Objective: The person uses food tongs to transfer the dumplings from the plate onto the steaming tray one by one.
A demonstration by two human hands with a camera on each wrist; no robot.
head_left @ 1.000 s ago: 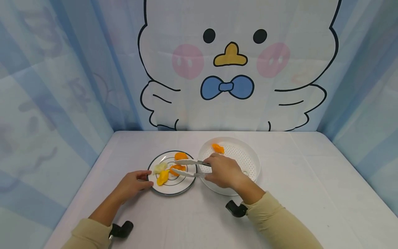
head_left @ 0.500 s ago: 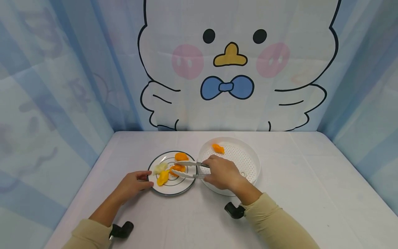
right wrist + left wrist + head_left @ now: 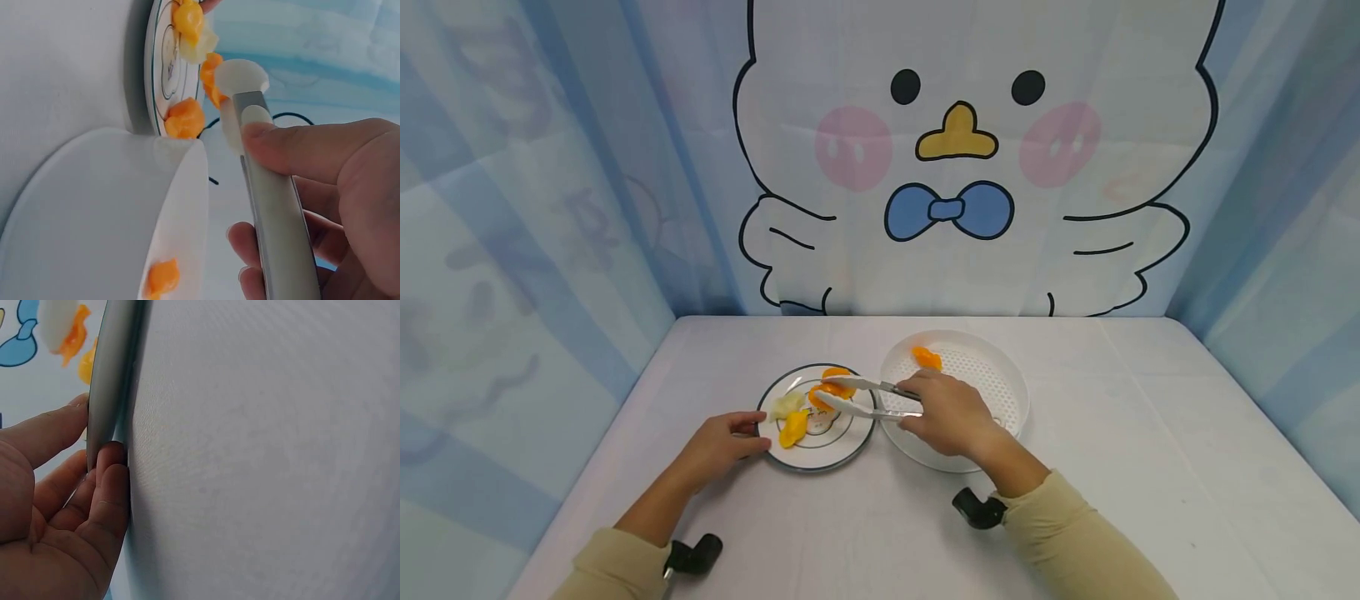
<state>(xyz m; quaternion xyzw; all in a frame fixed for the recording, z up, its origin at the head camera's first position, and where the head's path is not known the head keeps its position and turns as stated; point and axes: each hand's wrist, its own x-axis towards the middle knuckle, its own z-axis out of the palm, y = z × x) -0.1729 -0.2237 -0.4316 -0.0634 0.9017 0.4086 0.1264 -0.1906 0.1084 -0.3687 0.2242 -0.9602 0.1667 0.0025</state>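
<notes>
My left hand (image 3: 722, 442) pinches the left rim of a white plate (image 3: 842, 447) with dark ring lines, thumb above and fingers below, as the left wrist view shows. My right hand (image 3: 951, 417) grips a pair of tongs (image 3: 275, 212) with pale tips. Between the tips is a wrinkled orange piece (image 3: 822, 398), raised over the plate in the right wrist view. A yellow piece (image 3: 793, 427), a pale green piece (image 3: 787, 406) and another orange piece (image 3: 185, 119) lie on the plate. What these soft-looking pieces are, I cannot tell.
A round white dish (image 3: 1011, 375) with a dimpled or perforated bottom stands right of the plate, partly under my right hand. One orange piece (image 3: 927, 359) lies in it near the back. Behind the white table (image 3: 1150, 467) hangs a printed curtain (image 3: 955, 275).
The tongs have closed on the front orange piece and raised it from the plate, with my right hand moving slightly up and right. My left hand stays on the rim.
</notes>
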